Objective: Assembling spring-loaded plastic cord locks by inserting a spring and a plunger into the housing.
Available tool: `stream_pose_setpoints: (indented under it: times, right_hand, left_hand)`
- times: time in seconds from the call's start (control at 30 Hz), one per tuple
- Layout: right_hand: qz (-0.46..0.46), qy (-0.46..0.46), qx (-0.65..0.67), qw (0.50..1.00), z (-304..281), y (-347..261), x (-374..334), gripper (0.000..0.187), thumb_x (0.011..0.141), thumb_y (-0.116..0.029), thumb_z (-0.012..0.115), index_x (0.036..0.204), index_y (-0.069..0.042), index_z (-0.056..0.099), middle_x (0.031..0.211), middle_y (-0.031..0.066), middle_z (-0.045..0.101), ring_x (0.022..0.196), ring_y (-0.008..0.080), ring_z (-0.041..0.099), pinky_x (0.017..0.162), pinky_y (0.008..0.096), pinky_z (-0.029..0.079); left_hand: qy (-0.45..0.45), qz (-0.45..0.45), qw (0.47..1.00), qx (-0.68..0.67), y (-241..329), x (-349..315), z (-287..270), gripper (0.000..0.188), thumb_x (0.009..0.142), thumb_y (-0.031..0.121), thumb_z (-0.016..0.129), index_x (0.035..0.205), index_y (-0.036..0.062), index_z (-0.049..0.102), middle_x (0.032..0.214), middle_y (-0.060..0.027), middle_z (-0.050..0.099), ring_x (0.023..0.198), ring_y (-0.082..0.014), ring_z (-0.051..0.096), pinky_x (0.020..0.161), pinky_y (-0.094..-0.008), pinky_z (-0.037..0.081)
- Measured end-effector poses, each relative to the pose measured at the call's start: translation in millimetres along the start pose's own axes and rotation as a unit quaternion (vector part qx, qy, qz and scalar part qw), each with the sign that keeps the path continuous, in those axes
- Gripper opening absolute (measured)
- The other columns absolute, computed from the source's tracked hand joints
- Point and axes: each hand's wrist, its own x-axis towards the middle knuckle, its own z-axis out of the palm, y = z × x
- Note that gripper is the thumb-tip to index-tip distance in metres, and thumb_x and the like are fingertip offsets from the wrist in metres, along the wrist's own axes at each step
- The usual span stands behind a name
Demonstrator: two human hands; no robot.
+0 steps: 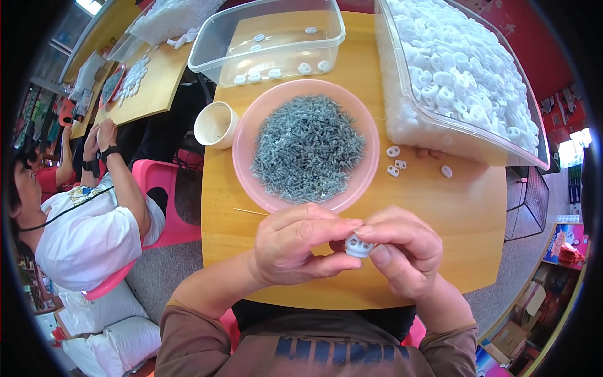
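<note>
Above the near part of the table, my left hand (298, 245) and my right hand (408, 251) meet at a small white plastic two-hole cord lock (358, 247). Thumb and fingers of each hand pinch it from either side, with its holes facing up. Whether a spring sits inside it cannot be seen. Just beyond my hands stands a pink bowl (245, 166) heaped with small metal springs (308, 147). A few loose white cord lock parts (393, 151) lie on the wooden table (452, 220) right of the bowl.
A large clear tub (433, 135) full of white parts (461, 69) stands at the back right. A clear box (267, 53) with several cord locks is at the back, a white cup (213, 125) left of the bowl. A seated person (94, 220) works at the left.
</note>
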Motion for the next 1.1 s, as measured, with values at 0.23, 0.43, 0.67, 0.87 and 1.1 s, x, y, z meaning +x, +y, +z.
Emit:
stream_pose_setpoints:
  times: [0.23,0.43,0.67,0.87,1.1]
  right_hand:
    - [0.009,0.005,0.021,1.0,0.1,0.7,-0.3,0.022,0.075,0.006,0.055,0.096,0.002,0.058,0.087,0.0121,0.06,0.077,0.0213,0.058,0.067,0.0284,0.046]
    - [0.049,0.026,0.077,0.996,3.9,1.8,-3.3,0.018,0.079,-0.003,0.052,0.095,0.004,0.056,0.087,0.0143,0.056,0.078,0.0174,0.054,0.069,0.0263,0.043]
    - [0.143,0.072,0.212,0.964,7.8,0.4,-4.5,0.017,0.081,-0.007,0.051,0.094,0.004,0.055,0.088,0.0123,0.056,0.08,0.0162,0.054,0.072,0.027,0.043]
    - [0.166,0.078,0.242,0.953,7.6,-0.7,-2.5,0.017,0.081,-0.007,0.051,0.094,0.004,0.055,0.087,0.0121,0.056,0.079,0.016,0.054,0.071,0.0267,0.043]
    - [0.13,0.035,0.25,0.959,2.3,6.3,-5.8,0.02,0.084,0.001,0.048,0.103,0.004,0.053,0.094,0.0085,0.055,0.082,0.0107,0.053,0.071,0.0225,0.044]
  left_hand:
    - [0.021,0.028,0.999,-0.021,0.4,6.8,2.1,0.043,0.06,0.007,0.076,0.097,-0.0005,0.057,0.078,-0.0085,0.059,0.06,-0.0145,0.058,0.051,-0.0237,0.048]
    - [0.02,0.022,1.0,-0.012,0.9,7.4,2.7,0.044,0.059,0.007,0.077,0.098,-0.0005,0.057,0.078,-0.0086,0.059,0.061,-0.0141,0.058,0.051,-0.0234,0.048]
    - [0.005,0.014,1.0,0.01,0.7,9.8,1.1,0.047,0.059,0.009,0.077,0.1,-0.0002,0.056,0.083,-0.0097,0.06,0.062,-0.0144,0.058,0.051,-0.0231,0.048]
    - [0.0,-0.003,1.0,-0.006,-0.3,8.4,0.2,0.042,0.063,0.009,0.075,0.099,-0.0004,0.055,0.083,-0.0098,0.061,0.063,-0.0165,0.058,0.053,-0.0242,0.048]
    - [-0.01,0.004,1.0,-0.001,-3.9,7.0,-0.4,0.035,0.068,0.01,0.071,0.097,-0.0004,0.056,0.083,-0.0105,0.062,0.067,-0.0193,0.059,0.055,-0.0264,0.048]
